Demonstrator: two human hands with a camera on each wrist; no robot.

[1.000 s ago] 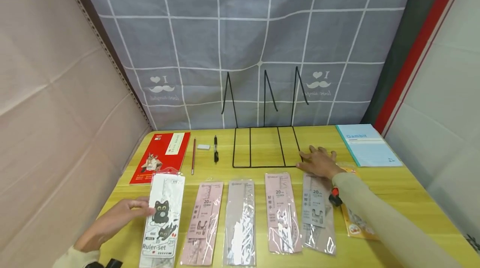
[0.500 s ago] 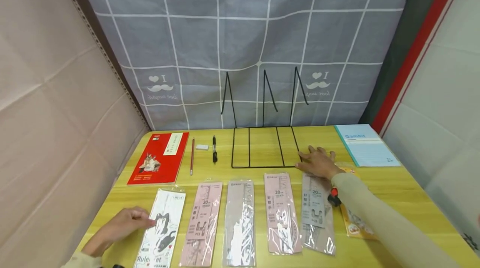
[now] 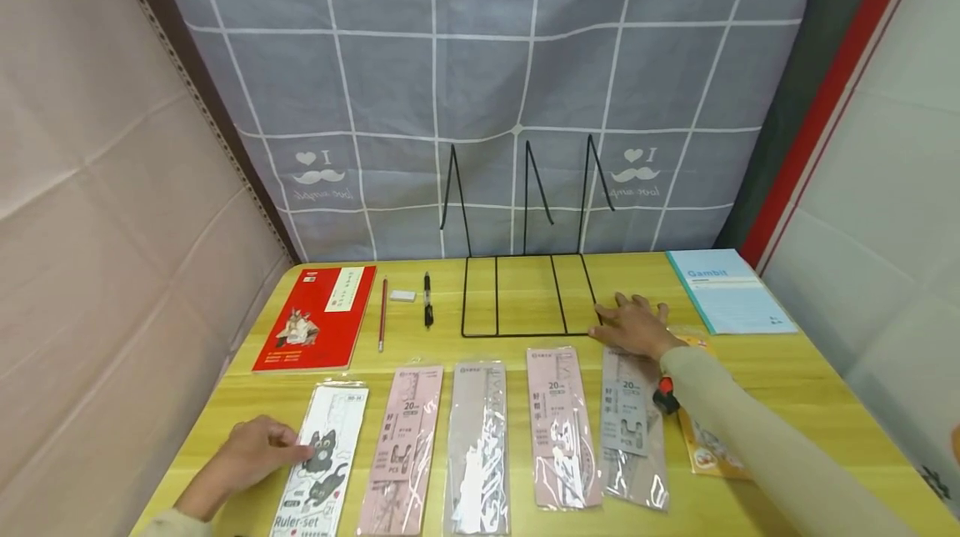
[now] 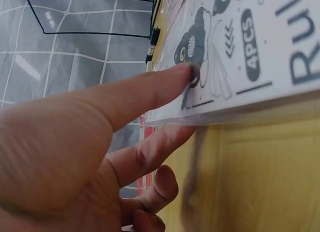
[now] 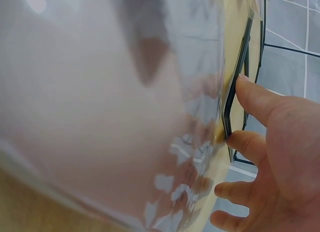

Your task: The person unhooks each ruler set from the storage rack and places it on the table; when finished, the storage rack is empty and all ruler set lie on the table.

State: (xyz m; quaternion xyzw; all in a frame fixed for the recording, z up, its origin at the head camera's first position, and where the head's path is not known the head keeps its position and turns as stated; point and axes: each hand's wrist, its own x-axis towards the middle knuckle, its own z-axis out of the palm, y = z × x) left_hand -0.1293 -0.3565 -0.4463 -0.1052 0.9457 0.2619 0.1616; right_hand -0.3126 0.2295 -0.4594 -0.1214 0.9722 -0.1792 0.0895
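Note:
My left hand (image 3: 255, 452) pinches the left edge of a white ruler set pack (image 3: 322, 474) printed with black cats. In the left wrist view the thumb lies on top of the pack (image 4: 220, 57) and the index finger goes under its edge, low over the table. At the right, my right hand (image 3: 636, 328) spreads its fingers at the front right corner of a black wire rack (image 3: 517, 335). Thumb and index fingertips touch the wire (image 5: 240, 62) in the right wrist view. Below this hand lies a greyish-pink ruler pack (image 3: 626, 416), partly covered by the wrist.
Pink ruler packs (image 3: 405, 437) (image 3: 558, 420) and a greyish pack (image 3: 476, 412) line the front. Behind are a red notebook (image 3: 315, 320), pencil (image 3: 383, 316), eraser (image 3: 402, 296) and pen (image 3: 428, 301). A blue notebook (image 3: 731, 291) and orange pack (image 3: 708, 437) are at right.
The left hand has brought the ruler set pack down toward the table, and it now lies flatter. My right hand has stayed at the rack's corner.

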